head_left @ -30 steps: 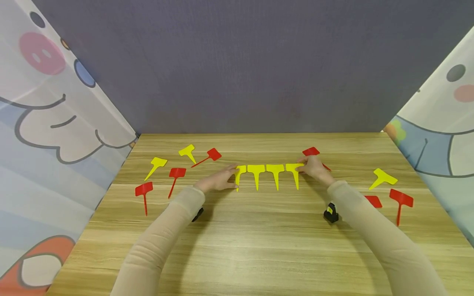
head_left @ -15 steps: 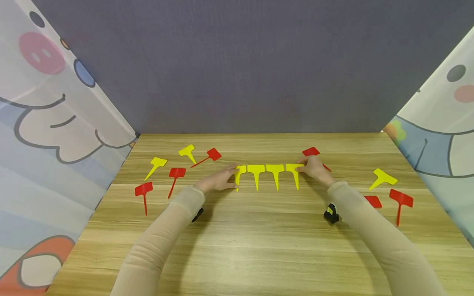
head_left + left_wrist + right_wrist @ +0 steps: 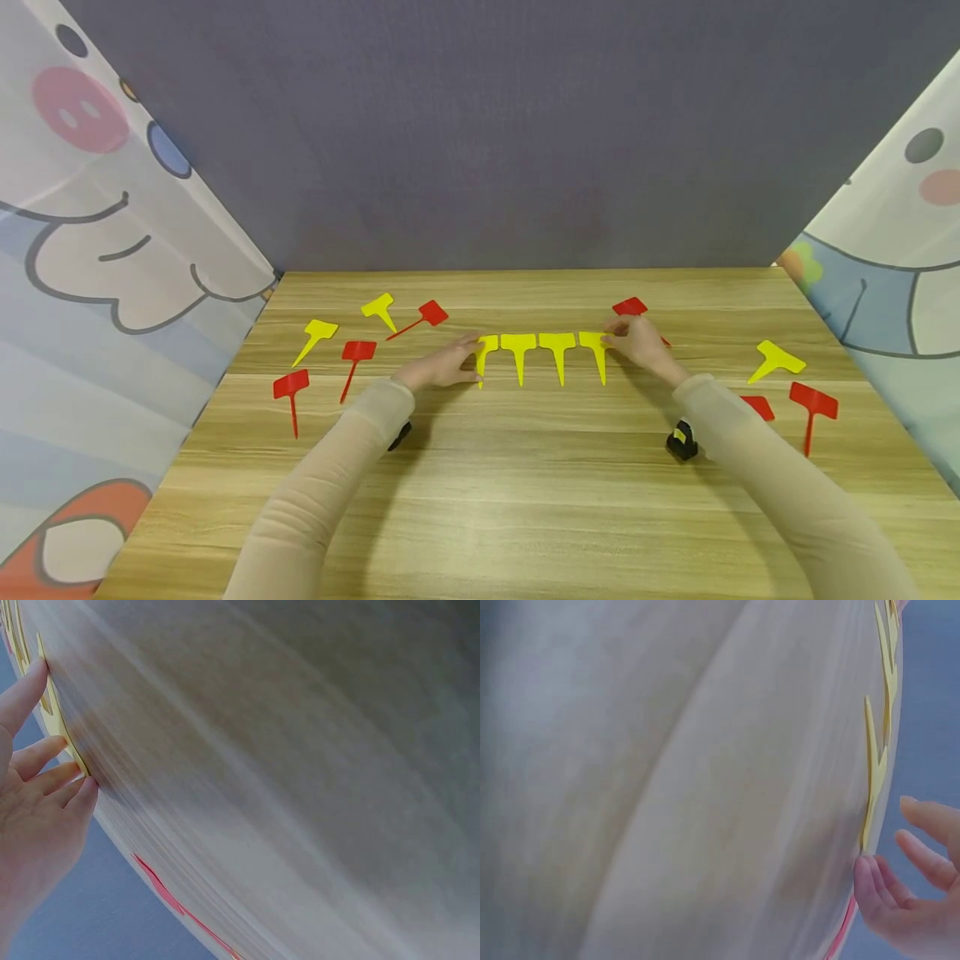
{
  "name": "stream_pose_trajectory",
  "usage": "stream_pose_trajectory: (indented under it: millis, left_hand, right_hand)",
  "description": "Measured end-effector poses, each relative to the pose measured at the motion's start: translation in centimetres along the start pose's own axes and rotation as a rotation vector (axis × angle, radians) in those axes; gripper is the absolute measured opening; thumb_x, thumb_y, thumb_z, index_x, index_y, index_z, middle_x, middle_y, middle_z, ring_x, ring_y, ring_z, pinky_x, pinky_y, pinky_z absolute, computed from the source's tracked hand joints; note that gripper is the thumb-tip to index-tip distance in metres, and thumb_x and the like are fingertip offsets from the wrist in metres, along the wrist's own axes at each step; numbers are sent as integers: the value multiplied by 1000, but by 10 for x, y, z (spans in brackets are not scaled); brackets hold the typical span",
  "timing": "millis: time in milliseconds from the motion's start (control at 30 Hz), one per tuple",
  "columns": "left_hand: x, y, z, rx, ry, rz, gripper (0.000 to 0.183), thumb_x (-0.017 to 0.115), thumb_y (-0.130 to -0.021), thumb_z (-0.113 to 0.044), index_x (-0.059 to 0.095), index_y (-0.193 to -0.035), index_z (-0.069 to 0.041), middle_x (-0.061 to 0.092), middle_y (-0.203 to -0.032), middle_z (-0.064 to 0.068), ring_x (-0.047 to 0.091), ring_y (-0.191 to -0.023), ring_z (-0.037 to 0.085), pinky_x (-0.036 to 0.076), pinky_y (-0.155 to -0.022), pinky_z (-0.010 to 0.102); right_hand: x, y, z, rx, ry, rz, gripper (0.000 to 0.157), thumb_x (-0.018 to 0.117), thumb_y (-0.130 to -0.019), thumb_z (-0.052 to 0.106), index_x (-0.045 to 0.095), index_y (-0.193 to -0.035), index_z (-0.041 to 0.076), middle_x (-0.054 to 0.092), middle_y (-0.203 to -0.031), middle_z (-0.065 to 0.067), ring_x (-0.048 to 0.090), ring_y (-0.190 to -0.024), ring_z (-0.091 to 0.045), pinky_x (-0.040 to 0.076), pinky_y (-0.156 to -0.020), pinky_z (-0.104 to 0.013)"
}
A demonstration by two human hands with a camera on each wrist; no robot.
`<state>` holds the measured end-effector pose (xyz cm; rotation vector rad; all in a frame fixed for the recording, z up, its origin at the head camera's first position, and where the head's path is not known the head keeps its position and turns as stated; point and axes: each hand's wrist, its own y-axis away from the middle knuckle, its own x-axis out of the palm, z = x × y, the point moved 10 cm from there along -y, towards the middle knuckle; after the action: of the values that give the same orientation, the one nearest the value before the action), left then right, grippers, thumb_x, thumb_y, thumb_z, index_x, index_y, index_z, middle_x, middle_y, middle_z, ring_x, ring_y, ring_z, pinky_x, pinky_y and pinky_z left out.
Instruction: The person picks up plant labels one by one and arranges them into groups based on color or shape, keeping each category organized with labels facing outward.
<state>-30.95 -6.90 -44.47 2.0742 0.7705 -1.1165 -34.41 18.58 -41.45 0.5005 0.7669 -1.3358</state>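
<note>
Yellow tags [image 3: 519,343]: four lie in a row across the wooden table [image 3: 517,500], heads toward the grey panel [image 3: 525,150], stems toward me, slim gaps between the heads.
My left hand [image 3: 447,364]: at the left-end tag [image 3: 489,343], thumb by the tip of its stem, fingertips on its head; thumb and fingers stand apart, clamped on nothing.
My right hand [image 3: 640,342]: at the outer end of the right-end tag [image 3: 595,339], digits spread apart; whether I press on it I cannot tell.
Beyond my right hand: a red tag [image 3: 629,307], its stem partly covered by the hand.
Left of the row: two yellow strays [image 3: 321,329] and three red strays [image 3: 359,351].
Near my right sleeve [image 3: 787,492]: one angled yellow tag [image 3: 778,359] and two red ones [image 3: 813,400], one partly hidden by the sleeve.
</note>
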Motion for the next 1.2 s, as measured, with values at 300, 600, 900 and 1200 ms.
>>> stream_pose_trajectory:
  millis: [300, 600, 900, 1200]
  left_hand:
    - [1, 0, 1, -5, 3, -1, 65, 58, -86, -25, 28, -135, 4, 12, -145, 18, 14, -132, 31, 19, -106, 40]
    - [2, -1, 1, -7, 8, 1, 65, 58, -86, -26, 28, -135, 4, 11, -146, 18, 14, -132, 31, 19, -106, 41]
    - [2, -1, 3, -18, 7, 12, 66, 58, -86, -27, 28, -136, 3, 11, -146, 16, 12, -133, 30, 18, -106, 40]
    - [1, 0, 2, -7, -6, 0, 66, 58, -86, -27, 28, -136, 4, 12, -145, 18, 14, -132, 31, 19, -106, 40]
  right_hand:
    - [-4, 7, 3, -31, -55, 68, 30, 59, -83, 5, 56, -106, -13, 57, -102, -30, 55, -93, -42, 47, -79, -46]
    - [-14, 22, -3, -25, -79, 120, 30, 55, -85, 5, 54, -111, -11, 56, -104, -29, 55, -90, -39, 48, -74, -43]
    - [-33, 30, -16, -13, -41, 93, 30, 56, -85, 5, 55, -110, -11, 55, -105, -31, 56, -89, -39, 49, -65, -28]
    - [-50, 39, -25, -11, -9, 85, 31, 55, -86, 7, 53, -111, -12, 54, -106, -31, 55, -90, -41, 49, -65, -32]
